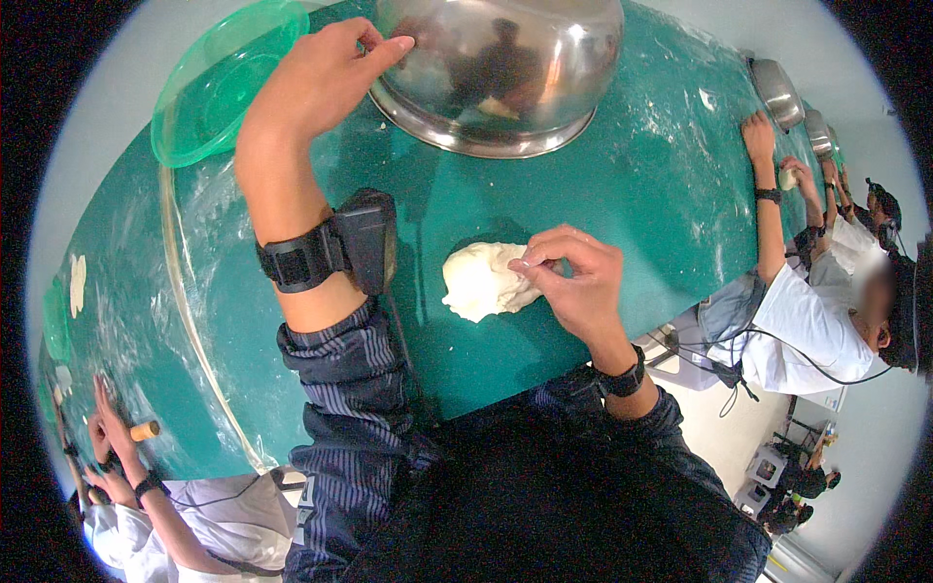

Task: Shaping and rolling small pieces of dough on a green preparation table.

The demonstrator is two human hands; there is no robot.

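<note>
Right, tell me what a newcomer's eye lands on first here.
First the white dough lump at the middle of the green table, with the right hand pinching its edge. Next the big steel bowl at the far side, the left hand reaching up beside its rim, and a clear green plastic bowl to the left.

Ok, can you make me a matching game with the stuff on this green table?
Things:
1. dough lump
2. steel bowl
3. green plastic bowl
4. left hand

Places:
A. far left of the table
B. raised, fingertips at the steel bowl's rim
C. pinched by the right hand
D. far middle, shiny

Pairs: 1-C, 2-D, 3-A, 4-B
</note>
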